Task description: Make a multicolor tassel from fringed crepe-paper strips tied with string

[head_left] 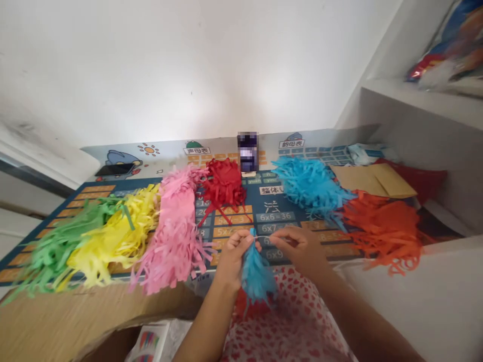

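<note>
- We have green paper fringe (56,246), yellow paper fringe (113,236), pink paper fringe (175,226) and red paper fringe (222,183) heaped on a times-table desk mat (275,217).
- Our left hand (234,259) is nearly closed, pinching a small blue paper tassel (257,271) at its top.
- Our right hand (298,249) pinches a thin white thread (266,238) running from the tassel.
- Further right lie blue paper fringe (311,183) and orange paper fringe (385,231).
</note>
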A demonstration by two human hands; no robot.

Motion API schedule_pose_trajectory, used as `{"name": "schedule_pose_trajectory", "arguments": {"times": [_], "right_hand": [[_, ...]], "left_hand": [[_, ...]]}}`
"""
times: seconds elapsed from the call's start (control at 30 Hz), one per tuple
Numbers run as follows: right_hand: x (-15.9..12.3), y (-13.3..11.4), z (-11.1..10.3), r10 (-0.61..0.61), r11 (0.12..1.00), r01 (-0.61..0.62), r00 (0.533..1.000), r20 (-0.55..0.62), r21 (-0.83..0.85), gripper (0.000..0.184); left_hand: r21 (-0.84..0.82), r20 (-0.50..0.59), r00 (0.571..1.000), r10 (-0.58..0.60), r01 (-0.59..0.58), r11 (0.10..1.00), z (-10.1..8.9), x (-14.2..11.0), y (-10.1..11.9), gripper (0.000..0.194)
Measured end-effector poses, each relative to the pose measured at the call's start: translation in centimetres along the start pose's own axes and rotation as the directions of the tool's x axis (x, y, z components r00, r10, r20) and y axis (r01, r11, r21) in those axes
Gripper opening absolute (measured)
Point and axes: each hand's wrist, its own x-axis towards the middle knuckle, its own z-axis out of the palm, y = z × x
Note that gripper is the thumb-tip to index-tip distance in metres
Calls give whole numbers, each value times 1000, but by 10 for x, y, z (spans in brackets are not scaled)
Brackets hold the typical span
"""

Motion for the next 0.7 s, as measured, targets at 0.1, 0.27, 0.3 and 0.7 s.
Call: {"name": "schedule_pose_trajectory", "arguments": {"times": [0.1,0.27,0.3,0.7], "right_hand": [[-2,3,3,2,1000,-3,1000,-20,-18,17],[-6,2,4,-9,996,6,999,-35,-88,17],[-6,1,4,-9,995,6,1000,-25,-99,16],[-6,8,3,40,999,-37,996,83,-32,20]], "left_hand": [[-135,14,996,-84,85,987,-3,-2,1,42],[-144,9,999,-53,53,988,-2,-4,0,39],[-134,7,999,-44,44,990,-2,-5,0,38],[173,25,970,243,-243,954,10,-10,-7,31]]}}
